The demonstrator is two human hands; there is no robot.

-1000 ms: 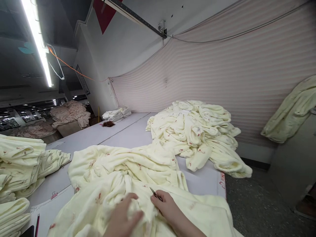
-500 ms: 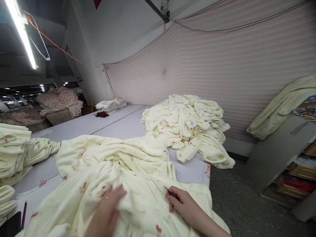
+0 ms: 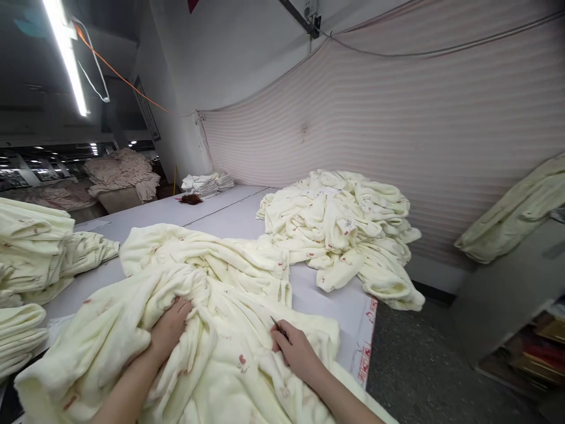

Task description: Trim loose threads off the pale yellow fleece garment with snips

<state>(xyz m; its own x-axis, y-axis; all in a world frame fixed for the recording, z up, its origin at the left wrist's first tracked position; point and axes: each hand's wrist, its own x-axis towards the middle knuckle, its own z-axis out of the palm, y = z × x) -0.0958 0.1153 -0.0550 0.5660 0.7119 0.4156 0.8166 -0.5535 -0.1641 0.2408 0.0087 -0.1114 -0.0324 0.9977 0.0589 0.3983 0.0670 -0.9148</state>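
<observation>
A pale yellow fleece garment [image 3: 220,365] with small red prints lies bunched at the table's near side. My left hand [image 3: 170,330] is closed on its folds, and the fingertips are sunk in the cloth out of sight. In my closed right hand [image 3: 295,347] is a pair of thread snips [image 3: 279,327], its dark pointed tip sticking out up and to the left. That hand rests just over the right part of the garment. Another spread piece of the same fleece [image 3: 247,265] lies directly behind.
A big heap of fleece garments [image 3: 335,218] stands at the table's [image 3: 326,306] back right edge. Folded stacks [image 3: 30,247] are on the left. Further back lie white folded cloths [image 3: 207,184] and a dark brown tuft [image 3: 190,199]. A grey cabinet [image 3: 498,300] stands right, across the floor.
My left hand has moved left and sunk into the folds, pulling the garment up in a bunch. My right hand, with the snips, has shifted left. The view has turned slightly left.
</observation>
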